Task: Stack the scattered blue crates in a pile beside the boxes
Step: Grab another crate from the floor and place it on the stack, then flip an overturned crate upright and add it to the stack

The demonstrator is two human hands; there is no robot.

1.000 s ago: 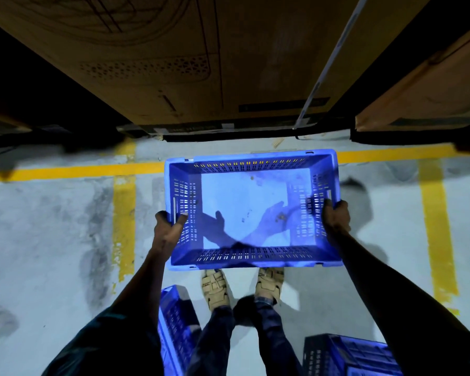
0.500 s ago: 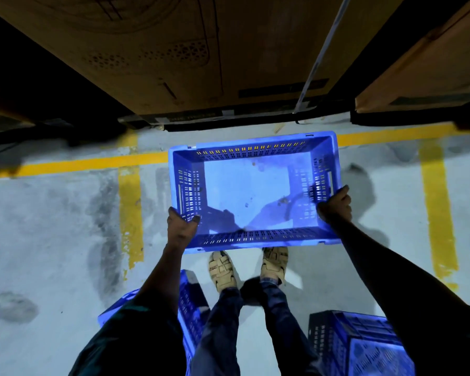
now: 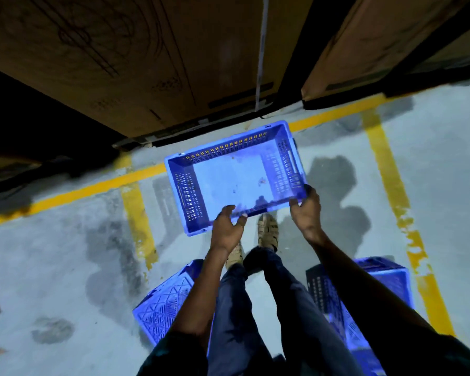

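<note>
An empty blue crate (image 3: 228,175) sits low over the grey floor, open side up, just in front of the big cardboard boxes (image 3: 147,63). It is turned a little, with its right end farther away. My left hand (image 3: 227,226) holds the crate's near rim, thumb on top and fingers curled at the edge. At the near right corner, my right hand (image 3: 305,210) grips with its fingers over the rim. I cannot tell whether the crate touches the floor.
Two more blue crates lie behind my feet (image 3: 267,230), one at the lower left (image 3: 166,302) and one at the lower right (image 3: 377,289). A second cardboard box (image 3: 391,36) stands at the upper right. Yellow lines (image 3: 136,213) mark the floor.
The crate has gone down and away towards the boxes and turned slightly. Both hands have slid from the side handles to the near rim and corner.
</note>
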